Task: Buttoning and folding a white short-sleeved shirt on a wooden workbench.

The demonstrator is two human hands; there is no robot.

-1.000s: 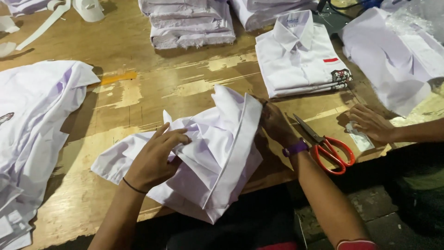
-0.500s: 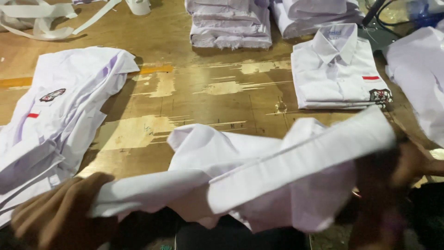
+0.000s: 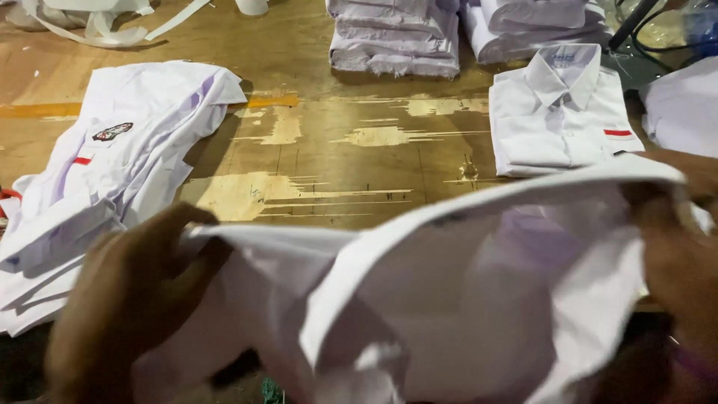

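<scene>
Just above the near edge of a worn wooden worktable [image 3: 321, 150], a white shirt [image 3: 479, 299] hangs lifted and blurred between a person's two hands, unfolded and slack. The left hand [image 3: 134, 299] is closed on the cloth at its left end; the right hand [image 3: 684, 254] is clamped on the shirt's right edge, fingers curled into the fabric. Judging by the table, the work looks well under way but not finished. One folded shirt with a red chest tab [image 3: 561, 112] lies flat beyond the held one, collar up, and stacks of folded shirts [image 3: 396, 34] line the far edge. At left, a loose heap of unfolded white shirts [image 3: 97, 187] sprawls over the table's side. White strips [image 3: 97, 22] lie curled in the far left corner.
</scene>
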